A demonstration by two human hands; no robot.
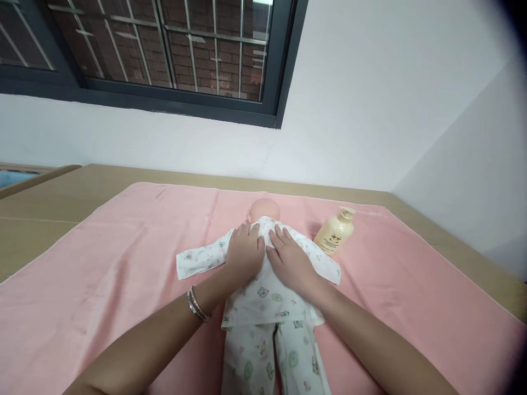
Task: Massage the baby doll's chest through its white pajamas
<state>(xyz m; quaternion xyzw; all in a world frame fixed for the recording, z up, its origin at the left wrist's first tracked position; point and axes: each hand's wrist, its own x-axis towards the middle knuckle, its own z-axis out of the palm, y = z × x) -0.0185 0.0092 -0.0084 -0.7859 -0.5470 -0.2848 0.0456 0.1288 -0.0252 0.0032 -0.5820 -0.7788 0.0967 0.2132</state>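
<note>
A baby doll [264, 209] lies stretched out on a pink sheet, its bare round head pointing away from me. It wears a white long-sleeved top [263, 299] with small green prints and matching trousers [251, 356]. My left hand [246, 249] rests flat on the left side of the upper top, fingers stretched towards the head. On the right side, my right hand [291, 260] lies flat on the cloth with its fingers a little apart. Neither hand grips anything. Both sleeves of the top spread outward. The doll's hands and face are not visible.
A pale yellow pump bottle [335, 231] lies tilted on the pink sheet [135, 263], beside the right sleeve. Under the sheet is a wooden surface [53, 216]. A white wall [337, 109] and a barred window [181, 49] stand behind it.
</note>
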